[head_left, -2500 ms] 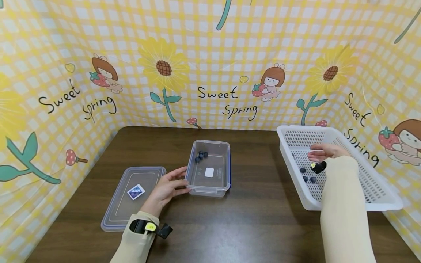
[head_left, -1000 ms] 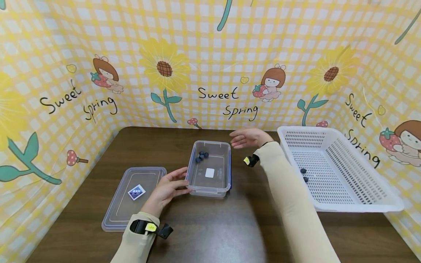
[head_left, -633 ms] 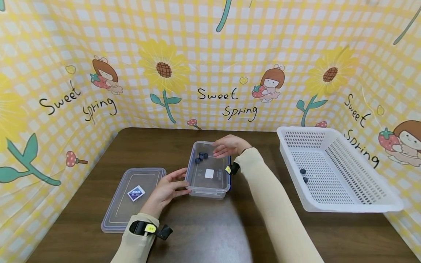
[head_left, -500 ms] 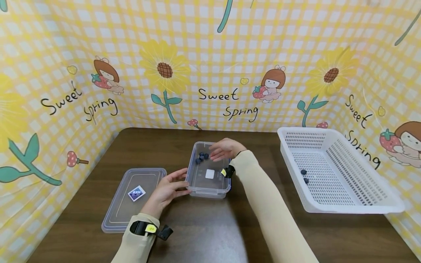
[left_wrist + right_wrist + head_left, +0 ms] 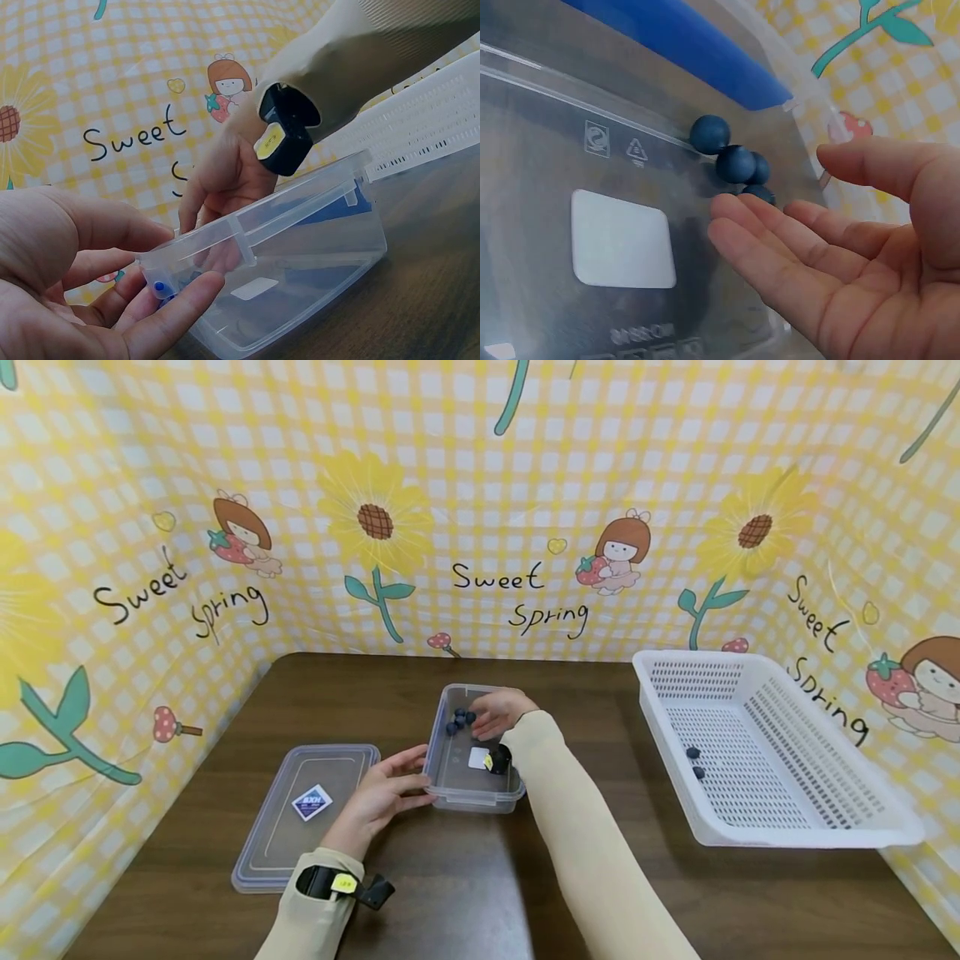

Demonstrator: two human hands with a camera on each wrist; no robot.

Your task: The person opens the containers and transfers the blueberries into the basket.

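Flat lid (image 5: 303,810) left; white basket (image 5: 780,760) right

Head view: high, facing forward and down, takes in the whole table (image 5: 450,893). Left wrist view: low, close beside the clear box (image 5: 300,255), facing across it. Right wrist view: very close, looking down into the same box (image 5: 570,127). All three share that box.
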